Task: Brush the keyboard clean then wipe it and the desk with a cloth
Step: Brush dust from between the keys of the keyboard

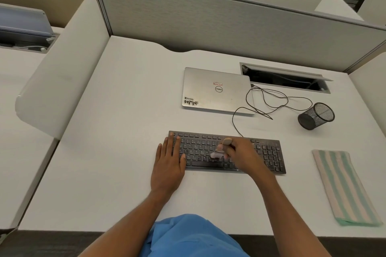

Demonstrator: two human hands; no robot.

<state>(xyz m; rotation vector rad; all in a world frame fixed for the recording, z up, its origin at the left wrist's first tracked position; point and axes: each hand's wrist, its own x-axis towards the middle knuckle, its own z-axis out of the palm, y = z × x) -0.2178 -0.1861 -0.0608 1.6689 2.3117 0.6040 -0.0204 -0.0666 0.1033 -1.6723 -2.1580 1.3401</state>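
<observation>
A black keyboard (269, 154) lies flat on the white desk (125, 110) in front of me. My left hand (169, 165) rests flat on its left end, fingers straight over the keys. My right hand (242, 154) grips a small brush (221, 149) with a tan wooden handle; its pale bristles touch the keys near the middle of the keyboard and look blurred. A folded cloth (344, 188) with green and beige stripes lies on the desk to the right of the keyboard, apart from both hands.
A shut silver laptop (217, 89) sits behind the keyboard, with a thin black cable (277, 102) looping to its right. A black mesh cup (316, 116) lies tipped on its side at the right. An open cable hatch (286, 78) and grey partition stand behind.
</observation>
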